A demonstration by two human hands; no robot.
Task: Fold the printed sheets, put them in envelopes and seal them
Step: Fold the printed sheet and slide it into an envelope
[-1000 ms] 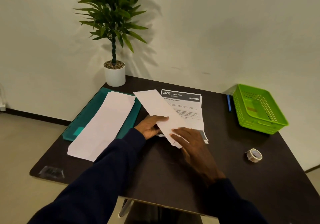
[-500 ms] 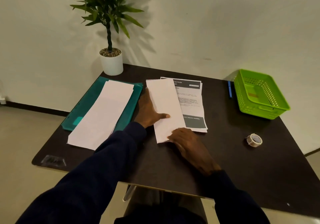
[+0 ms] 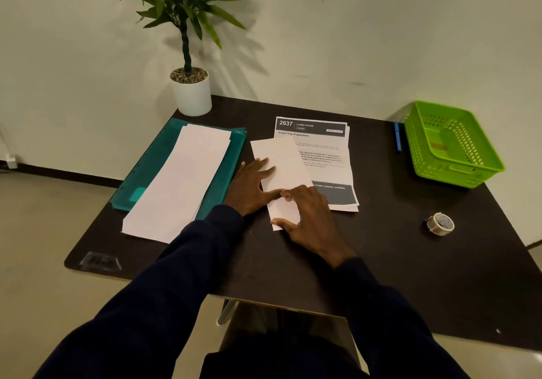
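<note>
Pale wall [image 3: 352, 26] backs a dark table [image 3: 410, 276]. At its left lies a teal folder [image 3: 152, 167] with a long pile of white envelopes [image 3: 181, 185] on it, the pile's near end overhanging onto the table. Mid-table sits the stack of printed sheets [image 3: 325, 150], headed "2637 Living Room". A green basket [image 3: 457, 170] stands at the far right and a potted plant [image 3: 190, 94] at the far left corner.

A folded sheet [image 3: 281, 158], blank side up, lies aslant over the stack's left edge, its near end on bare table. The left hand [image 3: 249, 186] lies flat, fingers spread, pressing the sheet's left edge. The right hand [image 3: 311, 220] rests on the sheet's near part, fingertips down by the left thumb, its own thumb at the near corner; neither hand pinches the sheet.

A tape roll [image 3: 440, 224] sits to the right, well apart, and a blue pen [image 3: 397, 138] lies just beside the basket.
</note>
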